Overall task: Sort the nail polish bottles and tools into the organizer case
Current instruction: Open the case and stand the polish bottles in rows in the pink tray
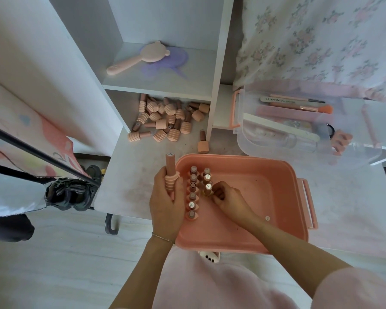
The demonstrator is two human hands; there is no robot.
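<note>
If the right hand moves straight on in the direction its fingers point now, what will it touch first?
The right hand points left, into the pink case. Its fingertips are already at the second row of standing bottles, so it would probably meet those first. Exact depth is unclear.

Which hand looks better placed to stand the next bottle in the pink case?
Probably the left hand: it already grips a nail polish bottle at the pink case's left rim, beside the standing rows. The right hand is busy settling a bottle in the second row.
</note>
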